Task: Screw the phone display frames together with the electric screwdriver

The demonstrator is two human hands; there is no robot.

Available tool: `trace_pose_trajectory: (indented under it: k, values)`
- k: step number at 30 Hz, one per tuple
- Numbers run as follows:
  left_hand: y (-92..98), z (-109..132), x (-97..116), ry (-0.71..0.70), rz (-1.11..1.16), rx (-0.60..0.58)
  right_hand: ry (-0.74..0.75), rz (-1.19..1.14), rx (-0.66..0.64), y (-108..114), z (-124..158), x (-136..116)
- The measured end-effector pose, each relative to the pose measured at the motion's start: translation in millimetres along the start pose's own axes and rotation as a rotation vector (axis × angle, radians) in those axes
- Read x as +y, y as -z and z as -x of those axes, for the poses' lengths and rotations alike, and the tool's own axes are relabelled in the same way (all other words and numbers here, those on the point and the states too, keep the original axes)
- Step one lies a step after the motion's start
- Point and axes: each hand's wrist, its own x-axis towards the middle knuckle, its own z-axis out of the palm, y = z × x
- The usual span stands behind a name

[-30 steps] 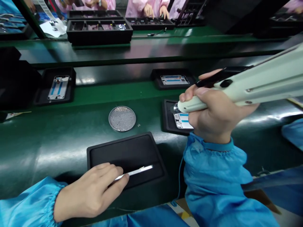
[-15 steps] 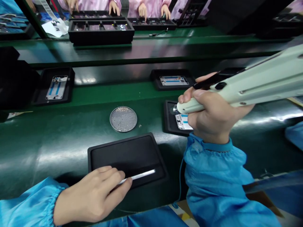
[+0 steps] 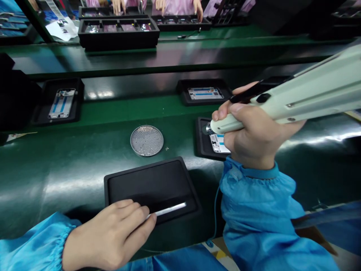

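Note:
My left hand (image 3: 113, 229) is closed on a slim silver bar (image 3: 172, 209), perhaps the edge of a flat part. The bar lies over the near side of a black tray (image 3: 149, 180); its far end under my fingers is hidden. My right hand (image 3: 251, 131) wraps round a pale green electric screwdriver (image 3: 307, 98) with a shiny metal nose. That nose is over another black tray (image 3: 201, 145) holding a white phone frame (image 3: 218, 143) with blue strips, partly covered by my hand. Between them sits a round perforated metal dish (image 3: 146, 141) with small screws along its far side.
Two more black trays with phone frames (image 3: 62, 103) (image 3: 205, 93) stand farther back on the green surface. Tiny loose bits (image 3: 167, 148) lie beside the dish. Across a raised ledge, compartmented black boxes (image 3: 118, 34) stand before co-workers in pink sleeves.
The view has shifted slightly. My two hands keep their holds on the silver bar and the screwdriver. Co-workers' hands across the line have moved.

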Motion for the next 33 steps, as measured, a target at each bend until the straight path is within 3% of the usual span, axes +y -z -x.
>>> trace_pose_trajectory:
  k: [18,26,33]
  values:
    - [-2.6,-3.3,1.6,-0.014,-0.039,-0.018,0.036,0.032,-0.027,3.0,-0.1,2.6]
    - [-2.9,-7.9,4.2,-0.012,-0.069,-0.140,-0.015,0.069,-0.040,3.3,0.7,1.1]
    - [-4.2,-5.9,3.6,0.006,-0.063,-0.146,-0.022,0.083,-0.045,1.3,2.0,-0.6]
